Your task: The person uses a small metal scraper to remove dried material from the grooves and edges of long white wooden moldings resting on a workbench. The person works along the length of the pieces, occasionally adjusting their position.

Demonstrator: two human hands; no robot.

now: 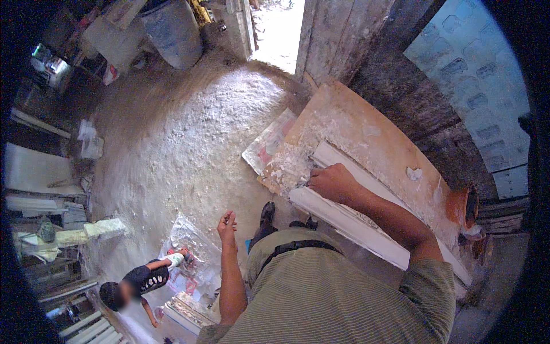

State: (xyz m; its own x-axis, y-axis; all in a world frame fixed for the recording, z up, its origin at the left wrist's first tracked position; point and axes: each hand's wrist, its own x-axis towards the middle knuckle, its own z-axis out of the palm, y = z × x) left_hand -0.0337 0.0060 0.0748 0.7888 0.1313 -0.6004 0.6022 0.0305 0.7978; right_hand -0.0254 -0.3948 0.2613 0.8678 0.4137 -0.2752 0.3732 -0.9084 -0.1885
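My right hand [332, 182] reaches over a tan board [355, 117] at the right, its fingers bent down at the near-left end of two long white mouldings. One white moulding [323, 212] lies along the side of the board nearest me, and a second long strip [332, 153] lies behind it, partly under my arm. The right fingers are closed, and what they grip is hidden beneath them. My left hand [227, 222] hangs in the air left of the board with its fingers curled together. Whatever may be between them is too small to name.
A white-smeared sheet [269, 140] sticks out past the board's left edge. An orange-brown pot [456, 207] sits at its right end. Lower left, another person [150, 278] is bent over a white-stained sheet [192, 238]. A blue-grey drum [172, 34] stands near the bright doorway [278, 34].
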